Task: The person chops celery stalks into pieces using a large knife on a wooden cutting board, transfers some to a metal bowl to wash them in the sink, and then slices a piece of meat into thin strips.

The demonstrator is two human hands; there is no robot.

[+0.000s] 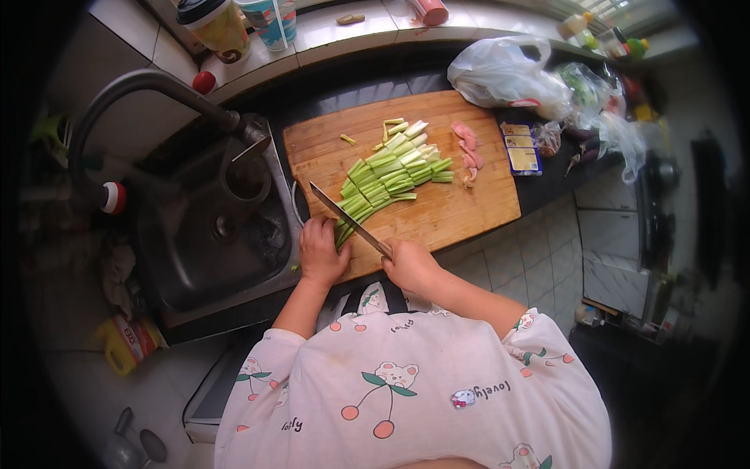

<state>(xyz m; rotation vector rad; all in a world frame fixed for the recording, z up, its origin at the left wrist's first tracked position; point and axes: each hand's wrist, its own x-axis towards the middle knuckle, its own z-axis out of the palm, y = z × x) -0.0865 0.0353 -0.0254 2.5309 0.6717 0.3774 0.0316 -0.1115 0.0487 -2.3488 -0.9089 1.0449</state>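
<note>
A bundle of green celery stalks (381, 173), much of it cut into short lengths, lies across a wooden cutting board (463, 214). At the near left end of the bundle, my left hand (322, 249) presses its fingers down on the uncut stalks. My right hand (412, 265) grips the handle of a kitchen knife (345, 217), whose blade crosses the stalks just beyond my left fingers. Pink slices of meat (467, 146) sit at the board's right side. A few loose celery scraps (348, 139) lie toward the far edge.
Left of the board is a dark sink (176, 252) under a curved faucet (146, 79). A white plastic bag (507, 76) and a blue-and-yellow packet (521, 149) rest to the right. Cups (270, 23) stand on the tiled ledge; a yellow bottle (126, 343) is below the sink.
</note>
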